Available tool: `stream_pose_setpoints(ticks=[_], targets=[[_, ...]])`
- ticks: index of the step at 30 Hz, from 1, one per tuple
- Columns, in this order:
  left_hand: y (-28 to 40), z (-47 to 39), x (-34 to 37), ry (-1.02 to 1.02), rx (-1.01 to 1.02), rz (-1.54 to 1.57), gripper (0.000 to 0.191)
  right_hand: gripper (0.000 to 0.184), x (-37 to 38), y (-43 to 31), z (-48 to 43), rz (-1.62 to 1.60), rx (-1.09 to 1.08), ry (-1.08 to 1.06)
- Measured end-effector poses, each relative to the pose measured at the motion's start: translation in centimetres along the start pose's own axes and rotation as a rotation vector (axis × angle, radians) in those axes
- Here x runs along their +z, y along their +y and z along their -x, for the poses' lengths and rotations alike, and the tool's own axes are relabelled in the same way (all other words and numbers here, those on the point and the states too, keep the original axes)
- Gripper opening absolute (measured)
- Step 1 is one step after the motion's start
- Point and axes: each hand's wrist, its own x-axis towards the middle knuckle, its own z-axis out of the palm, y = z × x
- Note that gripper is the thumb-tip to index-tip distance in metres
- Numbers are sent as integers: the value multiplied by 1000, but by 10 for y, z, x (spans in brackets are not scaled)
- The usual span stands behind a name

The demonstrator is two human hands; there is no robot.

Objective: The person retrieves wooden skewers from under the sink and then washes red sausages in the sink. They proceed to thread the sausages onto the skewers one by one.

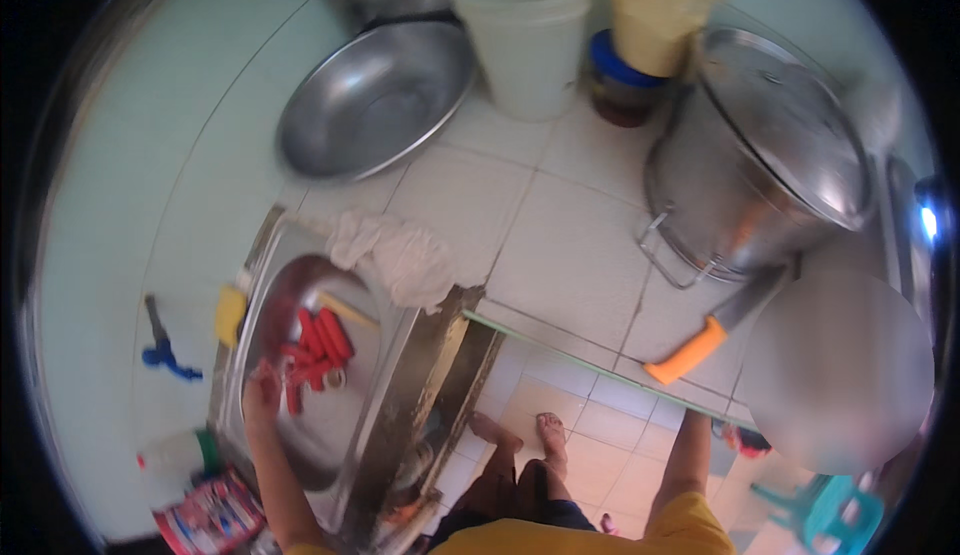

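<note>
My left hand (262, 388) reaches into the steel sink (341, 442), at the left side of a pile of red sausages (326, 337). Its fingers are blurred, so whether it grips something cannot be told. Beside the sausages in the basin lie a thin yellowish stick (349, 310) and a small round object (334, 379). My right forearm runs to the counter's front edge, where the hand is out of view. On the counter right of centre rests a knife with an orange handle (686, 351), its blade pointing toward the large lidded pot.
A crumpled white cloth (397, 255) lies at the sink's corner. Behind stand a steel basin (379, 101), a white bucket (525, 45), a blue-lidded jar (626, 79) and the pot (739, 165). A yellow sponge (230, 316) and blue-handled tap (161, 356) are left. A green stool (840, 514) stands below.
</note>
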Motion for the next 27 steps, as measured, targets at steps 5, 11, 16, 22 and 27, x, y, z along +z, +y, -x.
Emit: stream_pose_setpoints(ticks=[5, 11, 16, 22, 27], targets=[[15, 24, 22, 172, -7, 34, 27, 21, -14, 8, -39, 840, -204, 340], [37, 27, 62, 136, -4, 116, 28, 17, 85, -30, 50, 1376, -1180, 430], [39, 11, 65, 38, 62, -78, 27, 9, 196, -115, 279, 1036, -1465, 149], [-6, -3, 43, -91, 430, -1426, 47, 11, 338, -216, 442, 793, -1722, -218], [-30, -11, 32, -147, 701, -1719, 48, 19, 497, -264, 409, 1307, -1662, -35]])
